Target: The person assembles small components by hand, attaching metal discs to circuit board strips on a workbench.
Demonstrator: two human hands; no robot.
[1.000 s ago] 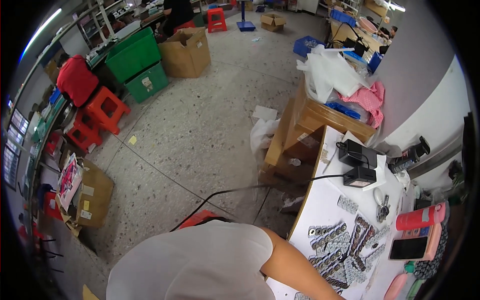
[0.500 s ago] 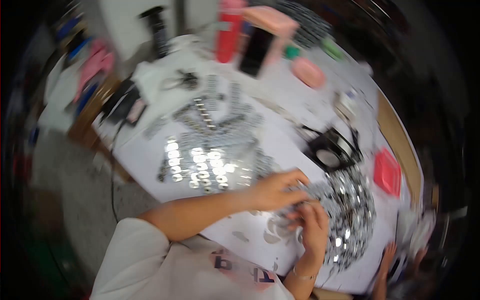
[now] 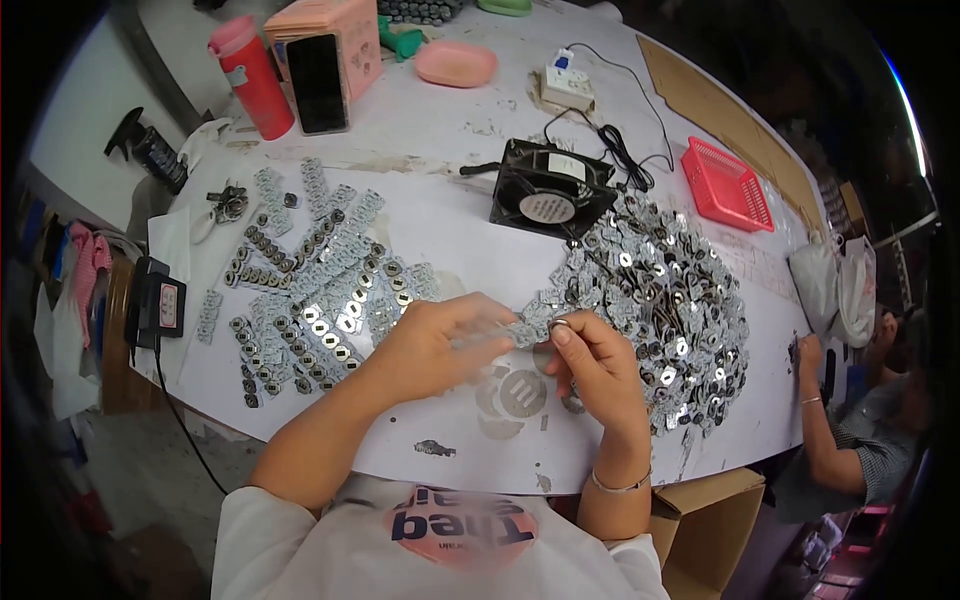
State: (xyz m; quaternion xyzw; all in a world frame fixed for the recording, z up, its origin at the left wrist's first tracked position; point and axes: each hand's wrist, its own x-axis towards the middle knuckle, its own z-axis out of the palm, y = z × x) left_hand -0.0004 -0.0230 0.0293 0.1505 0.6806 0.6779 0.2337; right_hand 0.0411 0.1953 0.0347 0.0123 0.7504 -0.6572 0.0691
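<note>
My left hand [image 3: 435, 345] is closed, its fingertips smeared by motion, around a short row of small silvery metal parts [image 3: 522, 333]. My right hand [image 3: 603, 372] pinches a small round-ended metal part [image 3: 556, 324] between thumb and forefinger, right beside that row. A big heap of loose metal parts [image 3: 665, 320] spreads just beyond and right of my right hand. Beyond my left forearm, similar parts lie stacked in neat rows [image 3: 330, 265] on the white table [image 3: 440, 215]. Round grey marks [image 3: 522, 393] show on the tabletop under my hands.
A black square fan [image 3: 550, 190] stands behind the heap, with a pink basket [image 3: 725, 185] to its right. At the back are a red bottle [image 3: 255, 85], a phone [image 3: 320, 85] and a pink dish [image 3: 456, 63]. Another person's arm [image 3: 825, 425] rests at the right edge.
The view has turned and sharpened, so the table things sit differently in it. Both hands stay close together by the heap; the metal parts in them now show more clearly.
</note>
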